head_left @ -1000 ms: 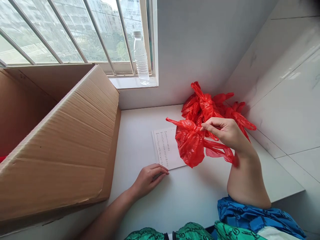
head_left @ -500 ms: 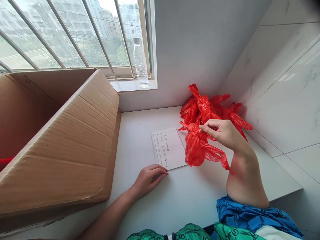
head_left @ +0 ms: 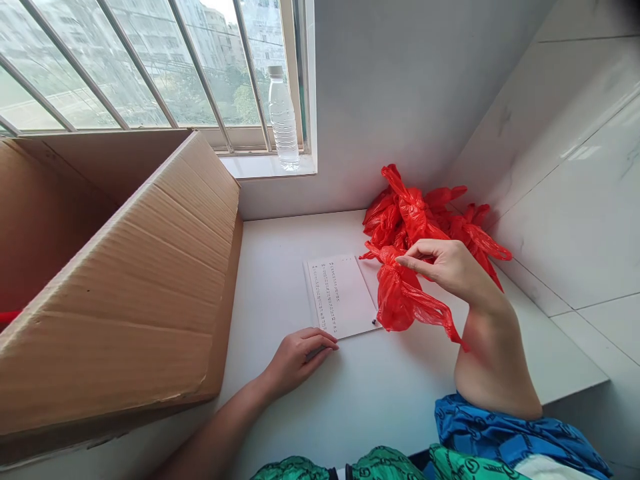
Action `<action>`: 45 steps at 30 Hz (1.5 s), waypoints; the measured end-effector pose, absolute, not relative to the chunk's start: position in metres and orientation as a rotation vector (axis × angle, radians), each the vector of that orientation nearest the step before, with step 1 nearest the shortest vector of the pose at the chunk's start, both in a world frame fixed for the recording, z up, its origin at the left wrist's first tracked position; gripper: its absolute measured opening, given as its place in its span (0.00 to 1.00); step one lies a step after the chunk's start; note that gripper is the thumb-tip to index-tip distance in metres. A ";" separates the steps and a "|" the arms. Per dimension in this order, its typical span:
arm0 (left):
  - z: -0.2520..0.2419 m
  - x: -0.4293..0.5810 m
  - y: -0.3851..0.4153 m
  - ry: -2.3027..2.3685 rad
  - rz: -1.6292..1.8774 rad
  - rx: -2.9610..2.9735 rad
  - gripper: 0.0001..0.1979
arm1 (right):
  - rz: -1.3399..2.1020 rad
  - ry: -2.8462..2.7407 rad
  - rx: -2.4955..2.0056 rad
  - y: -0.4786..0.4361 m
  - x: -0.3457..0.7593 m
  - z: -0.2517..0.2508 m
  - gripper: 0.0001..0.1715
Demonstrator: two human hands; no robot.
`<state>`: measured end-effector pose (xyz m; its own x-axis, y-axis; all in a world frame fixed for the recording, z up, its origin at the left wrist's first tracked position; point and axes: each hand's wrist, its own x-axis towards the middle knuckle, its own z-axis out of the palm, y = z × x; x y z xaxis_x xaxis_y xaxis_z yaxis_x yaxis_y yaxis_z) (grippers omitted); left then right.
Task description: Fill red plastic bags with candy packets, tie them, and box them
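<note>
Red, thin plastic: a crumpled bag (head_left: 400, 303) hangs from the right hand (head_left: 450, 267), pinched between thumb and fingertips and lifted clear of the counter (head_left: 360, 393). A pile (head_left: 415, 207) of similar bags lies just beyond that hand. The left hand (head_left: 297, 357) lies loosely open and holds nothing, its fingertips on the near corner of a printed sheet (head_left: 340, 293) between the two hands. The step in hand appears to be one bag held apart from the pile. The flimsy film would call for a light, steady pinch in any further move.
</note>
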<state>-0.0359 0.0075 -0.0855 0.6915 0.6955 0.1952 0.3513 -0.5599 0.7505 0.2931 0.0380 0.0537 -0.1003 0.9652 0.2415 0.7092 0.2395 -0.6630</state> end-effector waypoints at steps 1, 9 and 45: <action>-0.085 -0.036 0.007 0.796 0.629 2.196 0.10 | 0.522 -1.871 -1.547 0.038 0.293 0.054 0.25; -0.085 -0.036 0.008 0.799 0.618 2.199 0.10 | 0.565 -1.855 -1.584 0.038 0.291 0.054 0.24; -0.083 -0.034 0.008 0.808 0.624 2.213 0.11 | 0.554 -1.827 -1.565 0.043 0.288 0.049 0.23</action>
<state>-0.0343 0.0080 -0.0827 0.6908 0.6963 0.1950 0.3647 -0.5684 0.7375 0.2883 0.0431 0.0490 -0.0656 0.9760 0.2079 0.6960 0.1940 -0.6913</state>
